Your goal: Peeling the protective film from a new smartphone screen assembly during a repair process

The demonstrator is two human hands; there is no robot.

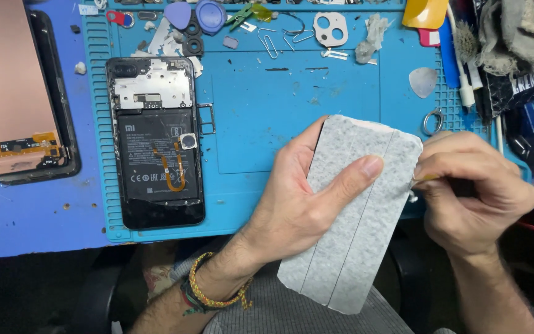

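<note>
Over at the far left, a copper-coloured display panel with an orange flex strip (7, 93) lies face down on the blue bench (26, 216), well to the left of the opened black smartphone (156, 142). That phone, back cover off, silver shield plate and black battery showing, rests on the teal silicone work mat (267, 111) and serves as our landmark.

Above and to the right of the phone, a scatter of small parts along the mat's top edge: blue plastic picks (196, 15), wire paper clips (270, 43), a white camera-lens frame (330, 29).

To the right of the phone and lower, the left hand (298, 204) comes in, braided bracelets at the wrist, its grip clamped on the grey speckled rectangular sheet (356, 210): thumb across the front, fingers behind. The sheet stands tilted, off the mat, over the lap.

Further right still, the right hand (474, 192) sits at the sheet's right edge, its grip pinched tight on a thin tool with a yellowish end (429, 178), touching that edge. Beyond it, a small metal ring (432, 121) and a heap of grey cloth (514, 37).
</note>
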